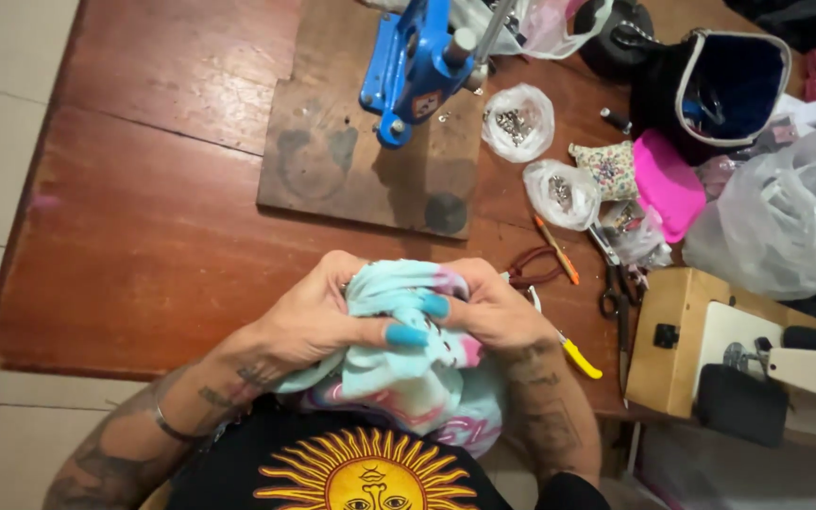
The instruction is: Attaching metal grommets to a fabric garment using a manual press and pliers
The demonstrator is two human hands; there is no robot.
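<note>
Both my hands grip a bunched piece of light blue and pink fabric (399, 373) just in front of my chest, at the near edge of the wooden table (153, 236). My left hand (318, 316) clasps the left side of the bundle, thumb laid across it. From the right, my right hand (493, 307) pinches the top of the cloth. More of the fabric hangs down onto my lap, over a black shirt with a sun print.
A blue hand press (417, 61) stands on a wooden board (332, 161) ahead. To the right lie two small bags of metal snaps (518, 123), scissors (616, 283), a yellow-handled tool (580, 359), a pink pouch (668, 184), a black bag (729, 85), plastic bags and a sewing machine (739, 349).
</note>
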